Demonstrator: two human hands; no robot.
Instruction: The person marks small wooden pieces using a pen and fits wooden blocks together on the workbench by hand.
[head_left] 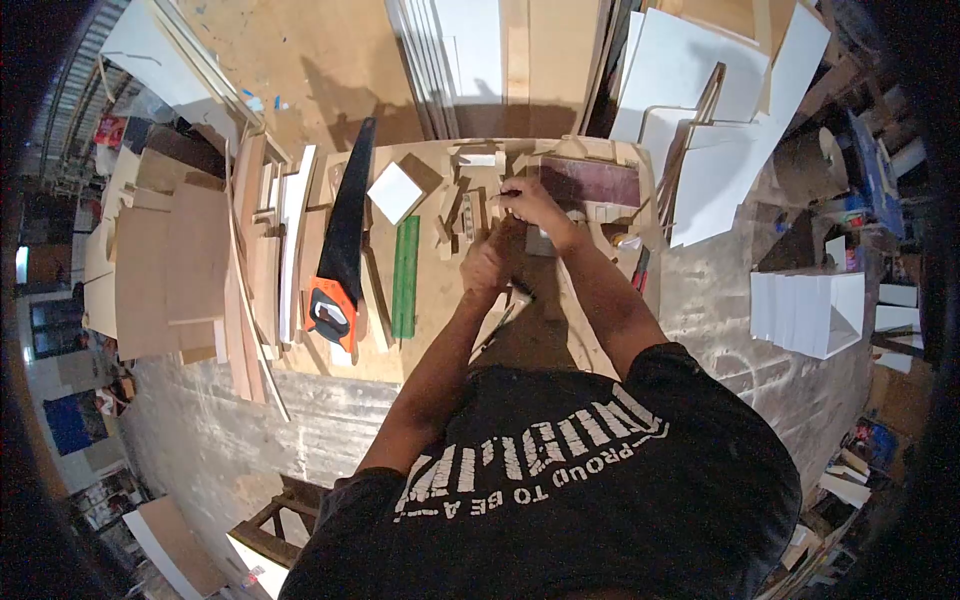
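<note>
My left hand (pixel 487 268) is closed, its fingers wrapped round something brown that mostly hides inside the grip. Just beyond it, my right hand (pixel 538 205) bends inward with thumb and fingers pinched together; I cannot tell what small thing is between them. Both hands are over the middle of the wooden worktable (pixel 440 160). Small wood blocks (pixel 470 215) lie to the left of my right hand. Under my left wrist is a thin tool with a dark end (pixel 521 292). A dark red board (pixel 590 182) lies to the right of my right hand.
A handsaw with an orange handle (pixel 334 305) lies at the table's left, beside a green strip (pixel 406 275) and a white square piece (pixel 395 192). Long wood strips (pixel 255 270) crowd the left edge. White panels (pixel 715 185) lean at the right; a white stack (pixel 805 312) stands beyond.
</note>
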